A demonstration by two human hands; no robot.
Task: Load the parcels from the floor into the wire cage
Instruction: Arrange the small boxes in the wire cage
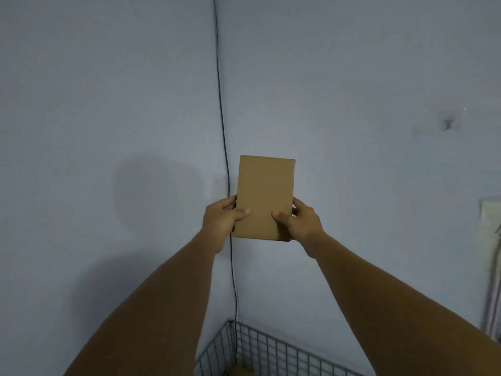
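We hold a flat, rectangular brown cardboard parcel (264,198) upright in front of us, raised against a pale blue-grey wall corner (352,77) where a thin dark cable (222,118) runs down. Our left hand (221,219) grips the parcel's lower left edge, thumb on the front face, fingers curled behind. Our right hand (301,222) grips the lower right edge the same way. The grey wire cage (260,346) sits low in view, directly below the parcel and well apart from it; only its back corner shows.

To do this step well, we judge that we should keep both thumbs pressed, lower the parcel straight down inside the cage rim, lay it flat towards the corner, and let go only once it rests on something.
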